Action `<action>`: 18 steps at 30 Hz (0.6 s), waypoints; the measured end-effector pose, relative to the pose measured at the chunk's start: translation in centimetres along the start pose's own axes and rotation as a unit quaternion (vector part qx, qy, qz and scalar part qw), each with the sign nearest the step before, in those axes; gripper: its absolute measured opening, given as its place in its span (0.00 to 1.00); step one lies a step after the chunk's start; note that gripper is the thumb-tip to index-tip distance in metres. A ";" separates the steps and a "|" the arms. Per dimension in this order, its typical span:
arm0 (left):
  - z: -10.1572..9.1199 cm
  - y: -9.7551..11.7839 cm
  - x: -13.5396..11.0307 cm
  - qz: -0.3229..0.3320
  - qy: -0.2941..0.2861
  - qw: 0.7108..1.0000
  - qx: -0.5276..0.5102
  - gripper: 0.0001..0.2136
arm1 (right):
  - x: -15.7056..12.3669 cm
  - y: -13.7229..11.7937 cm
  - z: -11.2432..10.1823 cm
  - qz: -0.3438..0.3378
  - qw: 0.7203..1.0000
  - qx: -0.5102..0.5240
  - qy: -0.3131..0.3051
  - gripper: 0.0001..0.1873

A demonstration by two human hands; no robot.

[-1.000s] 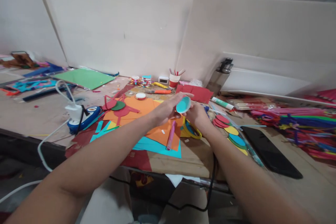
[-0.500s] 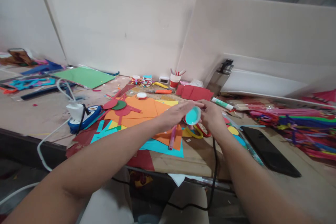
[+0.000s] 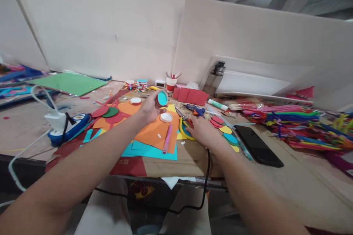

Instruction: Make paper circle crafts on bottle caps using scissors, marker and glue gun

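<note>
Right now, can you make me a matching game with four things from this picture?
Things:
1. round piece with a blue face
2. marker
3. phone
4. power strip

Matches:
A. black, lying flat
B. has a white plug in it
C. held in the left hand
D. pink, on orange paper

Pairs: 1-C, 2-D, 3-A, 4-B

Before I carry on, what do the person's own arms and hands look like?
The left hand and right hand are ungloved. The left forearm and right forearm are bare, with no sleeve, watch, bracelet or marking visible. The shoulders are out of frame, and the fingers are too small to rule out rings.
</note>
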State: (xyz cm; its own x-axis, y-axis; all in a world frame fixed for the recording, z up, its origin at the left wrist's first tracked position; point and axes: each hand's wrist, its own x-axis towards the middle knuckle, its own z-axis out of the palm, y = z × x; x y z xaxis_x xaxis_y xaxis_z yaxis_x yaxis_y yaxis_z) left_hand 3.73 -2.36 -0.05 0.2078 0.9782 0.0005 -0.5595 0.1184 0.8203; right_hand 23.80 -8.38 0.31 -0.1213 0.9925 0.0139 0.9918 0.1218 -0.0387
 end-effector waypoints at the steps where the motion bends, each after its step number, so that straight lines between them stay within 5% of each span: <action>1: -0.1 0.0 0.0 0.000 -0.012 1.000 -0.004 0.13 | -0.2 -0.4 0.1 0.002 1.000 -0.010 -0.009 0.16; 6: -0.5 0.0 0.3 0.001 -0.057 0.998 -0.014 0.15 | -0.3 -0.8 0.4 0.030 0.999 0.023 -0.015 0.17; 10: -0.5 0.2 0.3 0.068 -0.081 0.994 -0.027 0.15 | 0.3 -0.2 0.4 0.052 0.985 0.160 0.044 0.23; 15: -0.6 0.6 0.0 0.108 -0.105 0.988 -0.021 0.19 | 1.0 0.5 0.4 -0.057 0.923 0.353 0.142 0.32; 18: -0.8 0.5 0.1 0.113 -0.109 0.988 -0.007 0.21 | 1.2 0.9 0.8 -0.115 0.902 0.381 0.166 0.33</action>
State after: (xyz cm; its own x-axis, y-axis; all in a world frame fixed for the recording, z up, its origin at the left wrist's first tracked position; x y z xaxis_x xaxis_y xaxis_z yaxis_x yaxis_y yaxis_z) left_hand 2.84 -2.07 -0.13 0.2440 0.9200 0.3066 -0.6218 -0.0941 0.7775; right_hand 24.56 -7.06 -0.48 -0.1766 0.8980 0.4030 0.6112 0.4210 -0.6703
